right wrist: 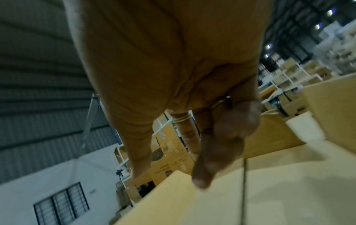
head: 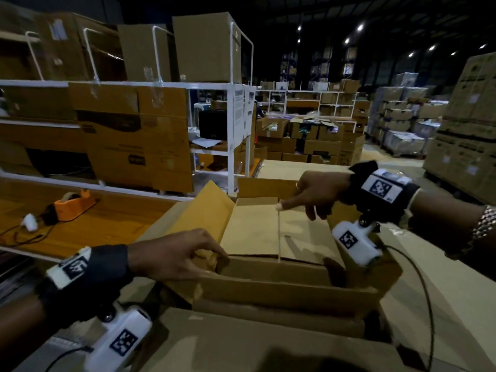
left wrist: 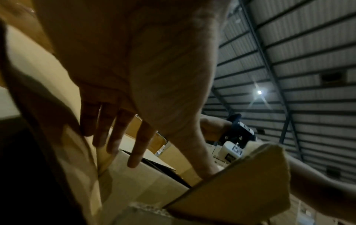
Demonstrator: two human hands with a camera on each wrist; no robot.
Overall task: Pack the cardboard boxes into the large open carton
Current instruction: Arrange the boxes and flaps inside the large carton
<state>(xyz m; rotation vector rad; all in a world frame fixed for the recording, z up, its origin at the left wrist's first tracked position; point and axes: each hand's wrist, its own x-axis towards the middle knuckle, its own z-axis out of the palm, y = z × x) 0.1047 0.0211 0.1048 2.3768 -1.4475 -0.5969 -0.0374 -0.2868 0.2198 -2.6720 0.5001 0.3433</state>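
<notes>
The large open carton (head: 281,294) stands in front of me with its left flap (head: 206,210) raised. Inside it lies a plain cardboard box (head: 255,229) with a centre seam on top. My left hand (head: 212,255) is at the box's near-left corner, fingers straight, reaching down between box and flap. In the left wrist view its spread fingers (left wrist: 134,152) lie against the box (left wrist: 146,179) and the thumb touches a flap's edge (left wrist: 231,190). My right hand (head: 300,201) hovers over the far side, its index finger on the seam. In the right wrist view its fingers (right wrist: 202,167) hang over the box top (right wrist: 269,190), holding nothing.
An orange tape dispenser (head: 72,204) sits on the orange table at left. A white rack (head: 230,124) loaded with cartons stands behind. Stacked cartons (head: 469,130) fill the right side. A flat cardboard sheet (head: 241,345) lies nearest me. A cable (head: 426,304) trails from my right wrist.
</notes>
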